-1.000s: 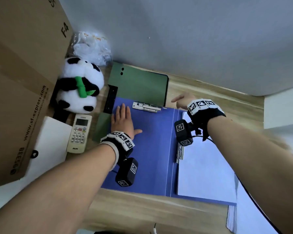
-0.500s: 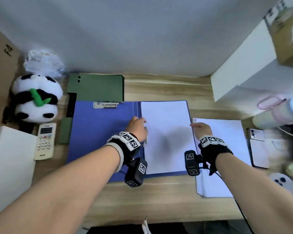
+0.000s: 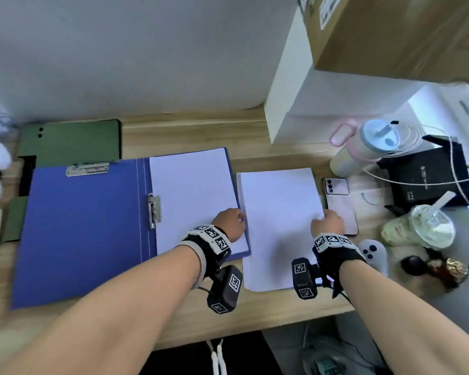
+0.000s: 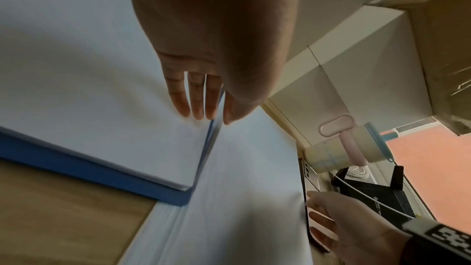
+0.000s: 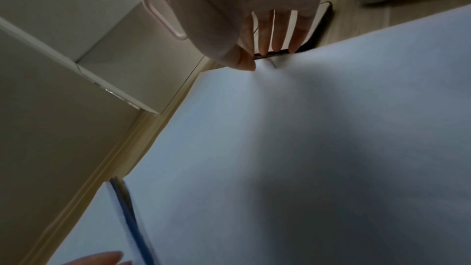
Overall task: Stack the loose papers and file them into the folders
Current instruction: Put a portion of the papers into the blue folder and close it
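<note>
The left hand [image 3: 229, 224] sat at the right edge of the white paper stack filed in the open blue folder [image 3: 84, 234], its fingers [image 4: 197, 98] straight and close together on the top sheet, the thumb on the other side of the folder's raised edge, over the loose pile. Whether it pinched that edge I could not tell. The right hand [image 3: 327, 221] lay at the right edge of the loose white paper pile [image 3: 278, 212], fingers straight and slightly apart, reaching over onto the pale pink phone [image 3: 340, 209], while its thumb pressed the pile's edge; nothing was clamped in it.

The filed stack [image 3: 192, 196] filled the folder's right half, held by a metal side clip [image 3: 154, 211] at the spine; the left half lay bare, with a second metal clip [image 3: 87, 169] at its far edge. The loose pile rested on the wooden desk [image 3: 195, 131] just right of the folder, its left edge touching or slightly overlapping the folder's cover.

A dark green folder [image 3: 71, 142] lay closed beyond the blue one, partly beneath it. Right of the phone stood a cream tumbler with a pink handle [image 3: 363, 150] and a lidded plastic cup with a straw [image 3: 428, 226] holding a pale drink. A black box [image 3: 425, 177] sat behind them, and a cardboard box [image 3: 395, 33] rested on a white block at the far right.
</note>
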Tool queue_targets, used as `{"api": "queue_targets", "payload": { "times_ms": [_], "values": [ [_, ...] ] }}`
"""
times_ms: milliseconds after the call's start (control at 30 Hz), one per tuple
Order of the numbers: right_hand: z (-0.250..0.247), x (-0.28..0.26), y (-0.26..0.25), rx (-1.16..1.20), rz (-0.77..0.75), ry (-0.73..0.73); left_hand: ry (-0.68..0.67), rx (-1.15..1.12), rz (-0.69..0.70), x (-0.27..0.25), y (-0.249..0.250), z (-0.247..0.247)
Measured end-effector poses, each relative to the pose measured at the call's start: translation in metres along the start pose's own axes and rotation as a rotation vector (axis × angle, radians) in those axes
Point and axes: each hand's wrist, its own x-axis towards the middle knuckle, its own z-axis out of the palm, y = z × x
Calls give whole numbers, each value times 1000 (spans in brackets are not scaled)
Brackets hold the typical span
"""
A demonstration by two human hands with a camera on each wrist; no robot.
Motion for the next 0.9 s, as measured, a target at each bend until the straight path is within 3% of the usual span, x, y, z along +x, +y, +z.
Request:
{"api": "queue_targets", "payload": {
  "times_ms": [200,467,900],
  "values": [
    [-5,20,4,-82,-18,-92,-80,158,-8,5,11,20],
    [-6,27,6,-79,-30,-147,-72,350,-35,0,10,30],
    [-20,20,5,69,-30,-126,14,-212,-121,4,18,34]
  ]
}}
